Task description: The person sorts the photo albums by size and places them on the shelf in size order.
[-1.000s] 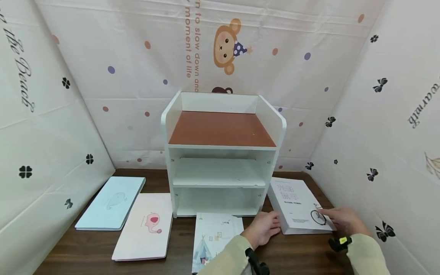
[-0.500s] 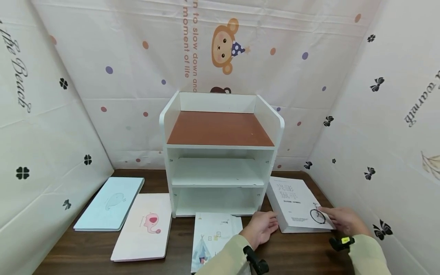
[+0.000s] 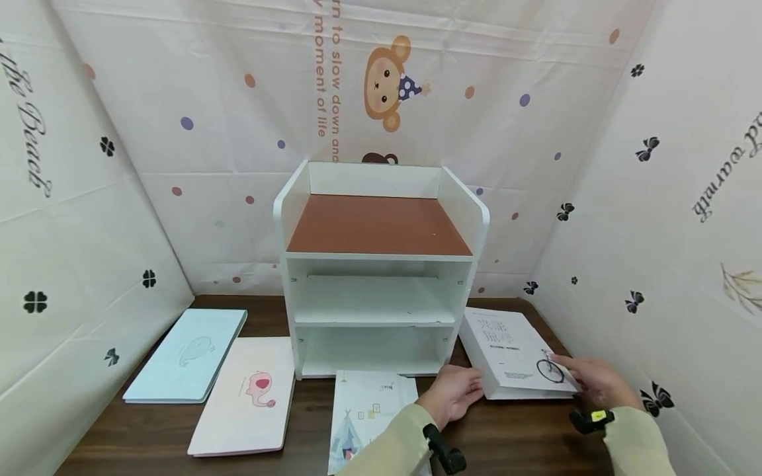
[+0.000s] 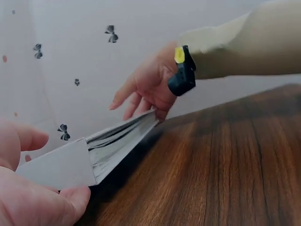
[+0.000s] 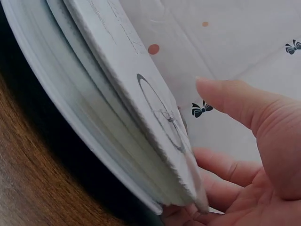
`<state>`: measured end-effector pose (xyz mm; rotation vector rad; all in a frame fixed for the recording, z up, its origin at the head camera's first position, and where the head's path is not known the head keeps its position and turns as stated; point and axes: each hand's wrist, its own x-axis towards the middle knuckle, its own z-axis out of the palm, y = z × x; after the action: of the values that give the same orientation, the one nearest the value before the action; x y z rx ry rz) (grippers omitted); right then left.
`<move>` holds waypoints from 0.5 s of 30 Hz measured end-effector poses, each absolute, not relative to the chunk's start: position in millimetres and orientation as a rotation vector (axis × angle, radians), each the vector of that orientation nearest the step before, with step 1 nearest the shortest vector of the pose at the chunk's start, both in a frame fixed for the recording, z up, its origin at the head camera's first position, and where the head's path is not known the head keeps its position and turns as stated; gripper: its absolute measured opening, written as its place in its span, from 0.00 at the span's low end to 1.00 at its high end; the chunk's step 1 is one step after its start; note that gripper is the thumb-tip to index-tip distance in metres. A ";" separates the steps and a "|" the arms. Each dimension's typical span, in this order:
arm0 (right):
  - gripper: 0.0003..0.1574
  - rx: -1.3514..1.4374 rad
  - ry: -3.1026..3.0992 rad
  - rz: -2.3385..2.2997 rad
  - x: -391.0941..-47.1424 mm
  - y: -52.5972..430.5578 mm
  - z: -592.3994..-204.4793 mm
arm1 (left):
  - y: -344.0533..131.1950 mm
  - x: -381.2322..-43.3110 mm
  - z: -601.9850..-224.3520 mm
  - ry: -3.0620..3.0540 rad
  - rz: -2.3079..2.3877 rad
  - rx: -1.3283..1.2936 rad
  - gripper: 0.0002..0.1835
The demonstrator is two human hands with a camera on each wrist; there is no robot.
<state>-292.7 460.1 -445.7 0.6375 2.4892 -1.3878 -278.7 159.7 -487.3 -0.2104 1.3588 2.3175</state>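
Observation:
A thick white book with a bicycle drawing on its cover lies to the right of the shelf. Its near end is raised a little off the table, as the left wrist view shows. My left hand holds the spine, with a finger under its lower edge and the thumb higher up. On the opposite side, my right hand has its fingers round the near corner of the page edge. The right thumb stands apart from the cover in the right wrist view. Some fingertips are hidden behind the book.
A white shelf unit with a brown top panel stands at the back centre. A pale blue notebook and a white elephant notebook lie at left. A booklet with a tent drawing lies partly under the left forearm. Printed cloth surrounds the table.
The book's near end has come up slightly between both hands. The view has shifted a little; the other books and the shelf have not moved.

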 end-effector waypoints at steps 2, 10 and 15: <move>0.29 0.661 2.482 -1.403 -294.1 460.2 -447.3 | 160.9 -278.4 -485.9 1.410 2.293 -0.220 0.13; 0.57 0.633 2.451 -1.444 -294.9 462.2 -457.8 | 167.1 -276.6 -483.5 1.584 2.215 -0.201 0.08; 0.56 0.605 2.434 -1.509 -289.2 463.5 -458.8 | 169.5 -271.9 -482.3 1.844 2.086 -0.108 0.09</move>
<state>-289.2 463.5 -458.8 0.6046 2.4342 -1.5093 -271.9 169.5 -482.3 -0.1084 1.8443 2.0859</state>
